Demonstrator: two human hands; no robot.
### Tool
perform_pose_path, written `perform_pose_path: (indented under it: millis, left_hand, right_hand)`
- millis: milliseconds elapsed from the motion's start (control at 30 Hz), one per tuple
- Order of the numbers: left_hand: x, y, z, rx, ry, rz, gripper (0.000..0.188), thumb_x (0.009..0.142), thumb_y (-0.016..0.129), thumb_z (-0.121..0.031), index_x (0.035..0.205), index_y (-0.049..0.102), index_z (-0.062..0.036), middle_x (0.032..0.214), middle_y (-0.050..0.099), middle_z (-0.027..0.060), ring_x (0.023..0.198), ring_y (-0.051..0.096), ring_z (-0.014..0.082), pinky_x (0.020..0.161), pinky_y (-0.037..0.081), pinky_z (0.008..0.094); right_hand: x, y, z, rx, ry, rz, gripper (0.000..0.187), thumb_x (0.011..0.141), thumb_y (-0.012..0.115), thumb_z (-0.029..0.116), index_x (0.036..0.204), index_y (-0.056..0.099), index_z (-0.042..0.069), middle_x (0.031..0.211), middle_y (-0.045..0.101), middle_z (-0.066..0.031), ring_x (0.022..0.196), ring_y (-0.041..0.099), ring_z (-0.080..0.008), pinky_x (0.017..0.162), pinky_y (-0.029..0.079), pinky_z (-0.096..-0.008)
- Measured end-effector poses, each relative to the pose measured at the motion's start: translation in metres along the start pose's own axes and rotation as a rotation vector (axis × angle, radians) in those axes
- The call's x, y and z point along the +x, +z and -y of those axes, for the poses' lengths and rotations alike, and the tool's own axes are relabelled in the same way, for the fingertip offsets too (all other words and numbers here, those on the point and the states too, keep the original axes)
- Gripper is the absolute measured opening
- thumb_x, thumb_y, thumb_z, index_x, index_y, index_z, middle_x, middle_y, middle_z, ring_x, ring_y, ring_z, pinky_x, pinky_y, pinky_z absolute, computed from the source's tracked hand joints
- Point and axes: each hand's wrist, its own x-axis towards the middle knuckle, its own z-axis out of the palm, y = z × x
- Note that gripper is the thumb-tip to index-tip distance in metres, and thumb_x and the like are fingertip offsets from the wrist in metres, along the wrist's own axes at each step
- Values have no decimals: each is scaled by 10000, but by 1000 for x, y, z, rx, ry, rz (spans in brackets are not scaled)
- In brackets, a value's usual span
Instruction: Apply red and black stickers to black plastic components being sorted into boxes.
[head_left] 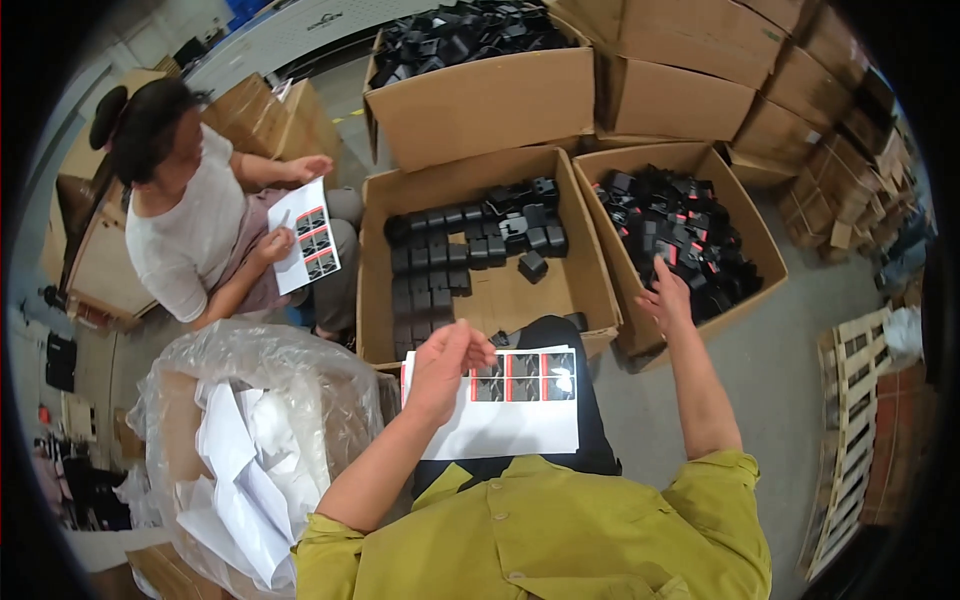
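A white sheet point(500, 432) with rows of dark, red-edged stickers lies across my lap. Over its left part is my left hand point(447, 368), fingers bent and drawn together; whatever may be between them is too small to make out. My right hand point(668, 298) is stretched out at the near wall of the right-hand carton point(655, 352), its fingers apart and holding nothing visible. Inside that carton is a loose heap of black plastic parts point(690, 235), several with red labels. In the middle carton point(500, 335), black block-shaped parts point(430, 260) stand in rows.
A co-worker point(190, 220) sits at the left, holding a similar sticker sheet point(300, 240). Near my left arm stands a plastic-lined box point(160, 400) with white waste paper point(245, 480). Behind are a full carton point(480, 115) and stacked cartons point(690, 60). A wooden pallet point(845, 430) is at right.
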Motion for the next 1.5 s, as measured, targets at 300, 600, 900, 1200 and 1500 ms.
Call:
perform_pose_path:
  millis: [300, 600, 900, 1200, 1500]
  left_hand:
    - [-16, 12, -4, 65, -131, 63, 354, 896, 414, -347, 707, 494, -58, 632, 534, 46, 575, 518, 129, 569, 412, 245]
    - [-35, 10, -7, -51, -185, 173, 374, 881, 445, -364, 742, 502, -22, 690, 511, 46, 616, 499, 126, 595, 422, 246]
    - [-34, -1, 0, -20, -153, 108, 361, 895, 413, -341, 705, 501, -47, 664, 526, 50, 591, 499, 124, 593, 408, 243]
    - [-31, -59, 1, 251, 83, -260, 251, 887, 459, -262, 817, 541, -35, 765, 570, 29, 683, 518, 83, 640, 409, 210]
    - [-25, -88, 25, 549, 102, -439, 345, 785, 590, -248, 1002, 513, 8, 938, 563, 69, 873, 534, 161, 782, 412, 262]
  right_hand:
    - [-167, 90, 16, -103, -338, 1049, 121, 775, 600, 46, 877, 580, -15, 758, 582, -22, 669, 539, -60, 594, 446, -187]
    - [-178, 106, 7, -139, -252, 1138, 136, 827, 556, 102, 782, 588, -23, 675, 574, -20, 605, 512, -49, 531, 419, -180]
    - [-178, 105, 5, -233, -390, 1176, 127, 817, 529, 52, 861, 600, -43, 722, 593, -42, 635, 537, -62, 582, 453, -194]
    - [-119, 116, -54, -903, -759, 948, 355, 677, 643, 232, 938, 559, 7, 882, 590, -147, 842, 558, -298, 744, 434, -360]
    - [-120, 107, -59, -989, -515, 1191, 182, 683, 647, 174, 719, 593, 3, 632, 571, -142, 606, 555, -278, 603, 425, -333]
